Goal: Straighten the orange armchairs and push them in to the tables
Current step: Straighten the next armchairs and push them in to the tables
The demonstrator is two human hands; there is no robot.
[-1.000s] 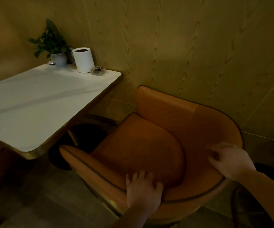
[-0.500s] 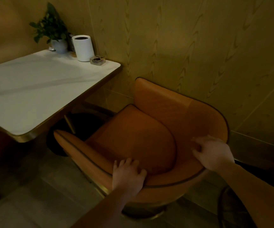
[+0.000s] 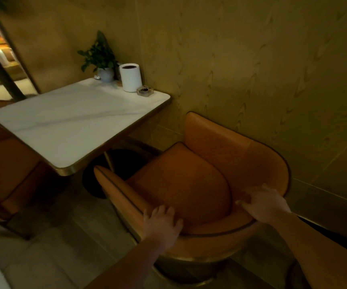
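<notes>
An orange armchair with a curved back and dark piping stands beside the wood-panelled wall, its open front turned toward the white marble table. The tip of its left arm lies just under the table's gold-edged corner. My left hand grips the rim of the chair's back on the near left. My right hand grips the same rim further right. A second orange armchair sits on the far side of the table at the left, partly hidden by the tabletop.
On the table's far end stand a potted plant, a white cylinder container and a small glass ashtray. The table's round black base sits on the tiled floor. The wall runs close behind the chair.
The view has pulled back and swung left, so more of the table and the second chair show. Both hands keep their grip on the chair's back rim.
</notes>
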